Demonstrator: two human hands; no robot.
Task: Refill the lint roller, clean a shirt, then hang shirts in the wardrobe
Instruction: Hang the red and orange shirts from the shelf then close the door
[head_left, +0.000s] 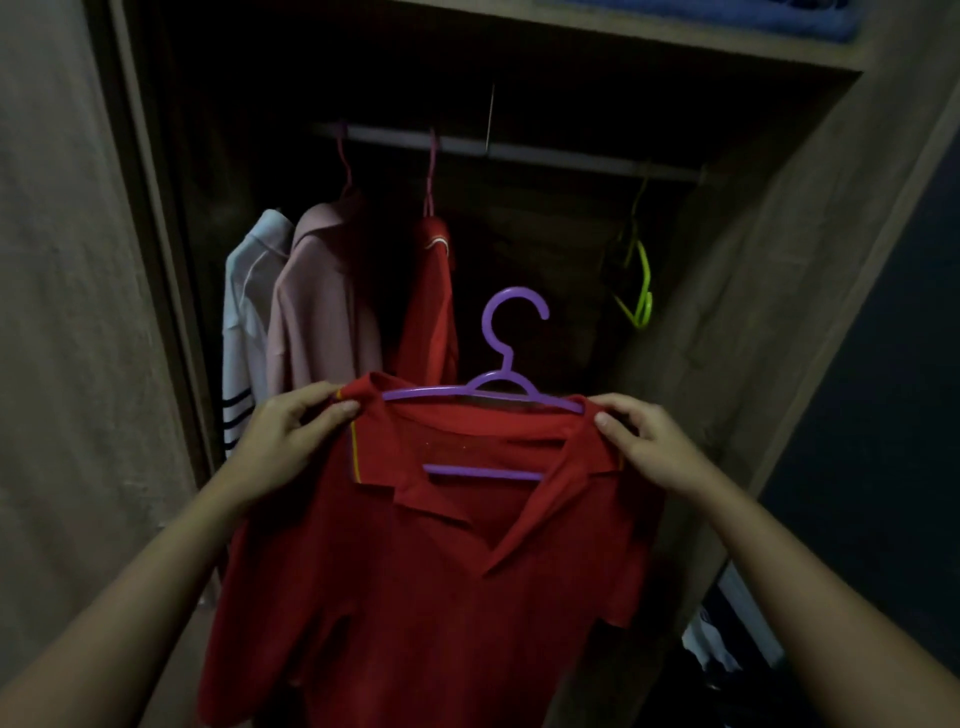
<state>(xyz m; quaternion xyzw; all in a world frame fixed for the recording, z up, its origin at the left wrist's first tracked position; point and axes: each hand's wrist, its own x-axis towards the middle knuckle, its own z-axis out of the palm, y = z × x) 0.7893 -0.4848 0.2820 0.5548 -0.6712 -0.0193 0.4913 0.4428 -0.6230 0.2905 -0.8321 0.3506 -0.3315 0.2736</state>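
Red shirt (415, 571): on purple hanger (498, 384), between both hands.
Left hand (291, 441): pinches left shoulder.
Right hand (649, 441): pinches right shoulder.

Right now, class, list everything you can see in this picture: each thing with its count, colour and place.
red polo shirt: one, red, on the purple hanger, held before the wardrobe
purple hanger: one, purple, inside that shirt's collar
hung shirts: three, white, pink, red, left on the rail
pink hangers: two, pink, hooked on the rail
green hangers: count unclear, green, near the rail's right end
blue fabric: one, blue, top shelf
left hand: pinches one shirt shoulder
right hand: pinches the other
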